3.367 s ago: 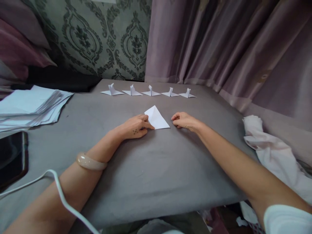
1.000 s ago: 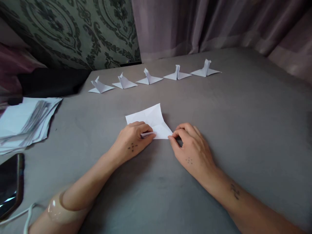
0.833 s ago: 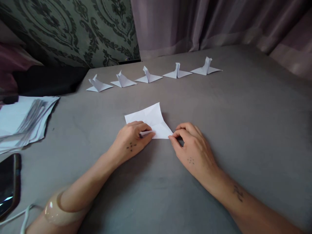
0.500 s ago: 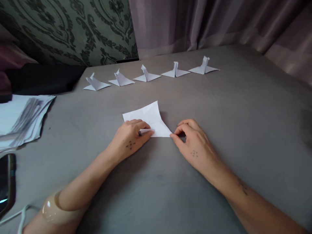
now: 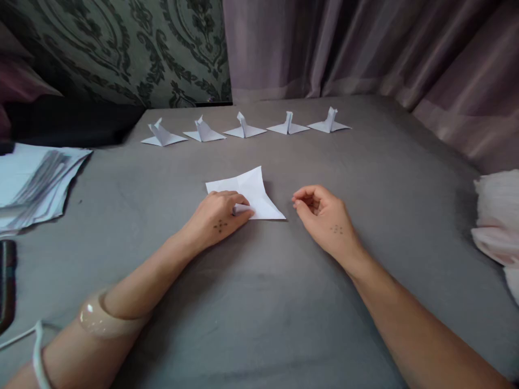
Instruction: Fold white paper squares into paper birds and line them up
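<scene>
A white sheet of folded paper with creases and pointed corners lies on the grey surface in front of me. My left hand grips its near left part, the thumb along the near edge and the fingers curled over a small raised fold. That hand hides the paper's left near corner. To the right of the paper, my right hand is apart from the sharp right corner. Its fingers are curled, with thumb and forefinger tips close together and nothing seen between them.
Several folded paper figures stand in a row at the back. Stacked white sheets lie at the left, above a dark phone and a white cable. Pale cloth shows at the right edge; curtains hang behind.
My right hand has let go of the paper's right corner and moved slightly right. My left hand stays on the paper. The view has shifted, bringing pale cloth in at the right.
</scene>
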Tool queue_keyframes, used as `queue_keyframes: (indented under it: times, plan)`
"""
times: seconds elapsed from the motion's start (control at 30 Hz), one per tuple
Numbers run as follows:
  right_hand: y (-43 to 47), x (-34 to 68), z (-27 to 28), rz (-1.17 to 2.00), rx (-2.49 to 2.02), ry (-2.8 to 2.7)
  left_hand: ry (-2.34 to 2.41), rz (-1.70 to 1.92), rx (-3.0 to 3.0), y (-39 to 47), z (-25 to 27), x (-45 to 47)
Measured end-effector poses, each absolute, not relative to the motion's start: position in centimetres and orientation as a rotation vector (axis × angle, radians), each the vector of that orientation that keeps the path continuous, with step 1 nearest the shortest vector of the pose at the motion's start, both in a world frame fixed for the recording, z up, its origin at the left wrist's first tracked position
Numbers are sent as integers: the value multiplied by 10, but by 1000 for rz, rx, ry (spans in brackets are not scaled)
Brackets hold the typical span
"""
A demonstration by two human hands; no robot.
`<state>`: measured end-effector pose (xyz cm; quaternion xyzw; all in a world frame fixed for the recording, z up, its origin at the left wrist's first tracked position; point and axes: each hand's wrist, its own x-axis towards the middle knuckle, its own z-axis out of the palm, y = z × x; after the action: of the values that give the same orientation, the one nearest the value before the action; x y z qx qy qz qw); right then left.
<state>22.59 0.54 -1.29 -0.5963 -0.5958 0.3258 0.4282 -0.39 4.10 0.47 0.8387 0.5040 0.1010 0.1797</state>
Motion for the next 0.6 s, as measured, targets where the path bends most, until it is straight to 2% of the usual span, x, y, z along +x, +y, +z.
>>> queue_keyframes:
  times: [0.17, 0.33, 0.6]
  plan:
    - [-3, 201, -11, 691, -1247, -1772, 1418, 344, 2379, 39, 4, -3]
    - [-8, 194, -15, 544, -1270, -2043, 1417, 358, 2297, 41, 6, -7]
    - [-16, 197, -18, 404, -1247, -2243, 1043, 352, 2292, 54, 17, -42]
